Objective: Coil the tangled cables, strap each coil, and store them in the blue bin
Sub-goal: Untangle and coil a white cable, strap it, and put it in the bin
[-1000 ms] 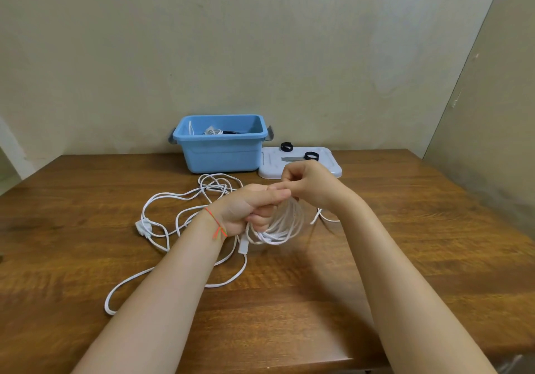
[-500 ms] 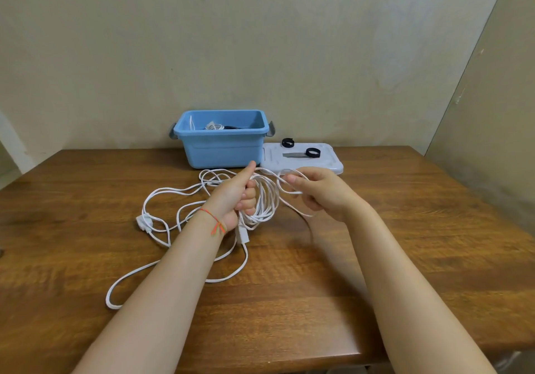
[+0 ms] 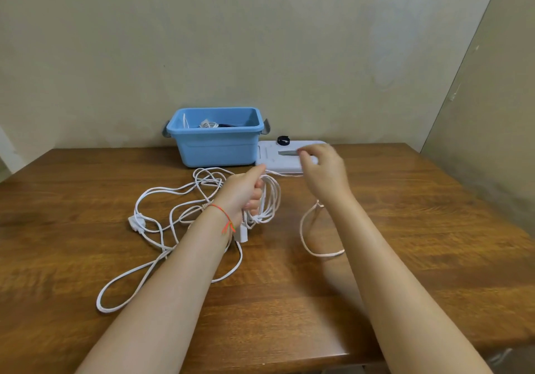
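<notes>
Here, below centre, loose white cable sprawls on the table; the left hand grips the coil, so keep loops even; the right hand pinches a strand, which should be drawn taut. Beyond, upper centre, waits the blue bin.

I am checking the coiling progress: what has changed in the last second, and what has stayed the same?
The right hand moved away to the right, drawing a strand of the white cable out from the coil. The left hand keeps gripping that coil. The blue bin, its lid and the loose cable on the table stayed put.
</notes>
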